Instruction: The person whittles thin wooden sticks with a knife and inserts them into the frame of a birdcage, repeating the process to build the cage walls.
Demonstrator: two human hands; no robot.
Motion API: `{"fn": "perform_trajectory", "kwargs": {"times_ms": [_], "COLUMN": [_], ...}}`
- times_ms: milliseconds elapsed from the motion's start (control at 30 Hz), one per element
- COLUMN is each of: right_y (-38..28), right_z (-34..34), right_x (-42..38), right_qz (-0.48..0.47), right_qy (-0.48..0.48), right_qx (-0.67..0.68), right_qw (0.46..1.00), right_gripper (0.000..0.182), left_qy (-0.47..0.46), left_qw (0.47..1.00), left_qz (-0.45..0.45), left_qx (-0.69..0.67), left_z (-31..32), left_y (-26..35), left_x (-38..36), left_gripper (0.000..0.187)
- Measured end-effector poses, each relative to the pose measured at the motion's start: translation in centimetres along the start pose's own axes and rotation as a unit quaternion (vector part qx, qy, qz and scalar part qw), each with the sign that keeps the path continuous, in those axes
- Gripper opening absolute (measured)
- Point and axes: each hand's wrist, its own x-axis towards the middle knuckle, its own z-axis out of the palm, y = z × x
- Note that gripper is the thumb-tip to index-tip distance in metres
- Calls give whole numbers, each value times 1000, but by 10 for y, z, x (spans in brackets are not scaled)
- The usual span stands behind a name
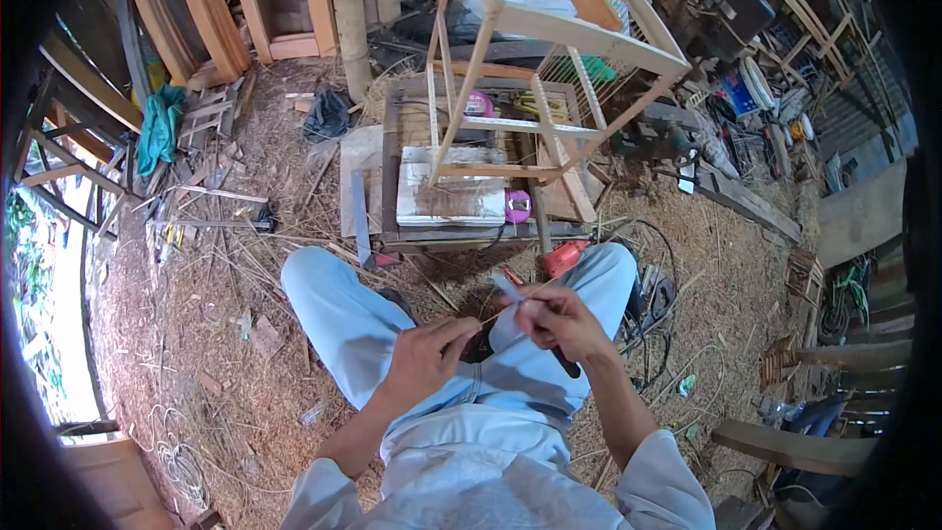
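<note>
I sit with my knees apart in light blue trousers over a floor of wood shavings. My left hand (428, 355) pinches one end of a thin bamboo sliver (496, 311). My right hand (557, 320) is closed on a small knife with a dark handle, whose blade (507, 285) rests against the sliver near my fingers. Both hands meet above my lap. Ahead of my knees stands a low wooden work table (461, 233) carrying a pale wooden cage frame (549, 59).
A pink thread spool (517, 204) and a white slab (453, 198) lie on the table. A red tool (563, 258) and black cables (653, 299) sit by my right knee. Planks lean at back left, a green cloth (157, 128) hangs left, and tools clutter the right.
</note>
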Motion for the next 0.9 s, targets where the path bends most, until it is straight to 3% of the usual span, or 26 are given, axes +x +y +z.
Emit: {"fn": "perform_trajectory", "kwargs": {"times_ms": [33, 167, 400, 467, 667, 733, 800, 867, 900], "right_y": [-2, -2, -2, -8, -6, -1, 2, -2, -8], "right_z": [-7, -8, -42, -58, -45, -29, -30, -45, -55], "right_x": [1, 2, 9, 8, 17, 27, 33, 31, 29], "right_qz": [-2, 1, -50, -87, -25, -45, -57, -64, -51], "right_qy": [17, 8, 73, 141, 58, 22, 22, 73, 75], "right_qx": [41, -12, -10, 24, 40, 111, 116, 26, 51], "right_qw": [999, 1000, 996, 986, 997, 993, 991, 995, 995], "right_gripper": [19, 19, 19, 18, 31, 29, 28, 25, 24], "left_qy": [2, 13, -1, -11, -12, 7, 24, -2, -1], "left_qw": [999, 994, 997, 994, 996, 995, 993, 995, 995], "left_qz": [25, 70, 37, 55, -5, 20, 46, 0, 0], "left_qx": [33, 81, 74, 92, 92, 99, 107, 97, 98], "left_z": [-1, -3, -28, -37, -37, -31, -34, -49, -58], "left_y": [1, -1, -8, -14, -23, -24, -25, -28, -31], "left_x": [-2, -7, -23, -32, -32, -29, -27, -32, -36], "left_gripper": [15, 16, 13, 13, 10, 9, 8, 8, 8]}}
